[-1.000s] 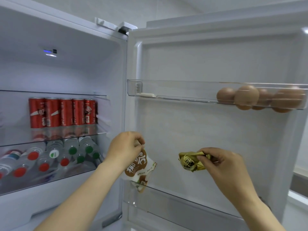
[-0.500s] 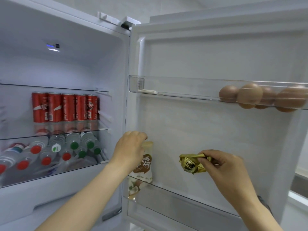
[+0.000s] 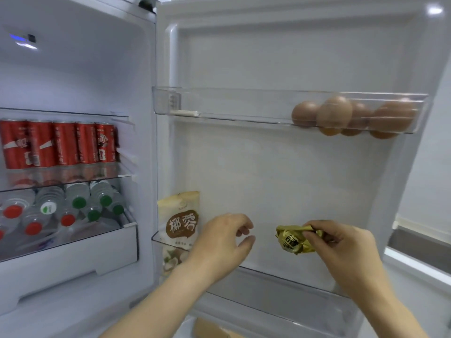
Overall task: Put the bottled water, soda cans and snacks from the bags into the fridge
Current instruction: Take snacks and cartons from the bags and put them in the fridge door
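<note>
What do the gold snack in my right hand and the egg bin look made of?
Gold snack: likely metallic foil or foil-look film, shiny and sharply creased. Egg bin: probably clear rigid plastic; the eggs show through its glossy wall.

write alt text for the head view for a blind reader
The right hand holds a crumpled gold snack packet above the lower door shelf of an open fridge, the empty left hand beside a snack bag standing in it. Eggs sit in the upper door shelf; soda cans and water bottles are inside.
</note>
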Demonstrator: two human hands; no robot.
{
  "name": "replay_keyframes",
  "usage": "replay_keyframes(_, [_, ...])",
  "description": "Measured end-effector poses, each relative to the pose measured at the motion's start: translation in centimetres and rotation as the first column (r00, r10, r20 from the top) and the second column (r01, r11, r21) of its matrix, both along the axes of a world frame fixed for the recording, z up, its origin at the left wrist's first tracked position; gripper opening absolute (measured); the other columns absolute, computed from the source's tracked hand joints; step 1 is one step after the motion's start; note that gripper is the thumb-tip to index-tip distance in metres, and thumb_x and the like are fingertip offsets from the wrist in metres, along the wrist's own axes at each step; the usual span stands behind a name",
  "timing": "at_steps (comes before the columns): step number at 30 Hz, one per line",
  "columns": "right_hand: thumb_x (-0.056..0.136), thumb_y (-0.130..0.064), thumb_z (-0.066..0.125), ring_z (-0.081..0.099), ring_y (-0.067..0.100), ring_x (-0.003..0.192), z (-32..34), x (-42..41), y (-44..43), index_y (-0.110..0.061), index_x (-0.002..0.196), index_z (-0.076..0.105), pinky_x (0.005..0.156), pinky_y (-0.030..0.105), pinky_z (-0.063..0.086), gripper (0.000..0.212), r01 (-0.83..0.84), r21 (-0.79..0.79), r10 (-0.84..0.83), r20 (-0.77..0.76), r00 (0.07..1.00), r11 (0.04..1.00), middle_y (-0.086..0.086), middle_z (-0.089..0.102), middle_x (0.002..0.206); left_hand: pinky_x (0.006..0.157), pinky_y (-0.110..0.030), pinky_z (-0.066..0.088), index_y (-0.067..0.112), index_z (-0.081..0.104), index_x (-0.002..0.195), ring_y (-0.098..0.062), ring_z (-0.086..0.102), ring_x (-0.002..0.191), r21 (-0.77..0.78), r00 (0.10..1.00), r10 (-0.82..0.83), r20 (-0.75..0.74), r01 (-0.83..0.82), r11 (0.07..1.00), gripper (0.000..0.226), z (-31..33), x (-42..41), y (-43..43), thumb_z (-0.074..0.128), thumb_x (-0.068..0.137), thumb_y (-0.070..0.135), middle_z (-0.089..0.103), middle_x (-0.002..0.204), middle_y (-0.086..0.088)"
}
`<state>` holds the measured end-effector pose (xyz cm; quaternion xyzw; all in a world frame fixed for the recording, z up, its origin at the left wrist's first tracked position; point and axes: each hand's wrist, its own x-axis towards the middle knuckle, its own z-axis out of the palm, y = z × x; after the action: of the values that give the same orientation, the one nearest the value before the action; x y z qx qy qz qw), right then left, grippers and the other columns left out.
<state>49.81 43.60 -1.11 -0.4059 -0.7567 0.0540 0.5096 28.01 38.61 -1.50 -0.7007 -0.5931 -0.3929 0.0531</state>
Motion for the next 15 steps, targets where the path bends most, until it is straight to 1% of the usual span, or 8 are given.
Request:
replay_keyframes(2, [0.073, -0.009, 0.080, 0.064, 0.009, 0.064, -0.4, 1.0, 0.0, -0.026, 0.077, 0.076, 0.059, 0.027, 0.049, 0.017, 0.039, -0.002, -0.038, 0.039, 0.999, 0.999, -0.015, 0.068, 0.062, 0.083, -0.025, 0.049, 0.024, 0.065, 0.107, -0.003, 0.059, 0.088, -0.030, 0.999, -0.032, 0.025, 0.033, 0.999, 0.024, -0.9, 1.1, 0.6, 0.058, 0.087, 0.034, 0.067, 0.098, 0.012])
replay_keyframes(3, [0.073, -0.010, 0.080, 0.064, 0.010, 0.061, -0.5, 1.4, 0.0, -0.024, 0.077, 0.076, 0.059, 0.031, 0.051, 0.015, 0.058, -0.001, -0.057, 0.068, 0.996, 0.998, -0.014, 0.068, 0.063, 0.083, -0.024, 0.049, 0.025, 0.065, 0.108, -0.002, 0.058, 0.088, -0.043, 0.998, -0.044, 0.036, 0.046, 0.998, 0.024, -1.3, 1.6, 0.9, 0.058, 0.087, 0.035, 0.066, 0.098, 0.012])
replay_keyframes(4, [0.073, -0.011, 0.080, 0.063, 0.010, 0.059, -0.6, 1.8, 0.0, -0.024, 0.076, 0.076, 0.058, 0.035, 0.052, 0.013, 0.076, 0.009, -0.076, 0.110, 0.991, 0.997, -0.013, 0.068, 0.063, 0.083, -0.023, 0.048, 0.025, 0.065, 0.109, -0.002, 0.058, 0.088, -0.053, 0.997, -0.055, 0.045, 0.058, 0.997, 0.025, -1.8, 2.0, 1.1, 0.058, 0.087, 0.035, 0.066, 0.098, 0.013])
replay_keyframes(5, [0.073, -0.013, 0.079, 0.063, 0.013, 0.059, -0.7, 2.2, 0.1, -0.023, 0.074, 0.075, 0.057, 0.039, 0.053, 0.011, 0.093, 0.021, -0.095, 0.162, 0.982, 0.995, -0.011, 0.068, 0.063, 0.082, -0.021, 0.048, 0.025, 0.064, 0.109, -0.001, 0.058, 0.088, -0.064, 0.997, -0.061, 0.052, 0.065, 0.996, 0.025, -2.3, 2.4, 1.3, 0.057, 0.088, 0.035, 0.066, 0.098, 0.013])
replay_keyframes(7, [0.074, -0.018, 0.078, 0.061, 0.016, 0.060, -0.9, 2.7, 0.2, -0.026, 0.071, 0.073, 0.055, 0.040, 0.052, 0.009, 0.131, 0.021, -0.131, 0.262, 0.956, 0.991, -0.010, 0.066, 0.061, 0.081, -0.020, 0.047, 0.025, 0.065, 0.109, -0.002, 0.059, 0.088, -0.071, 0.996, -0.054, 0.066, 0.059, 0.996, 0.025, -3.2, 2.9, 1.6, 0.056, 0.088, 0.035, 0.067, 0.097, 0.012])
replay_keyframes(11, [0.073, -0.021, 0.078, 0.059, 0.022, 0.060, -1.7, 3.4, 0.8, -0.026, 0.072, 0.073, 0.054, 0.035, 0.049, 0.006, 0.214, 0.011, -0.201, 0.389, 0.899, 0.977, -0.008, 0.064, 0.060, 0.083, -0.024, 0.048, 0.022, 0.066, 0.106, -0.003, 0.061, 0.088, -0.042, 0.990, -0.024, 0.136, 0.030, 0.999, 0.022, -4.1, 2.8, 2.0, 0.059, 0.086, 0.030, 0.067, 0.096, 0.010])
replay_keyframes(13, [0.073, -0.023, 0.077, 0.061, 0.025, 0.064, -2.0, 3.5, 1.0, -0.027, 0.072, 0.072, 0.053, 0.030, 0.042, 0.006, 0.250, 0.031, -0.236, 0.451, 0.860, 0.968, -0.006, 0.065, 0.063, 0.083, -0.026, 0.049, 0.021, 0.066, 0.104, -0.004, 0.061, 0.088, -0.039, 0.989, -0.024, 0.144, 0.030, 0.999, 0.022, -4.2, 2.7, 2.2, 0.061, 0.085, 0.030, 0.067, 0.095, 0.009])
replay_keyframes(15, [0.078, -0.027, 0.072, 0.062, 0.024, 0.072, -2.0, 3.5, 1.2, -0.027, 0.077, 0.072, 0.056, 0.029, 0.040, 0.001, 0.281, 0.022, -0.253, 0.506, 0.825, 0.960, -0.005, 0.068, 0.070, 0.083, -0.026, 0.049, 0.021, 0.066, 0.104, -0.004, 0.061, 0.088, -0.037, 0.989, -0.025, 0.143, 0.030, 0.999, 0.022, -4.2, 2.7, 2.3, 0.062, 0.085, 0.032, 0.067, 0.096, 0.009])
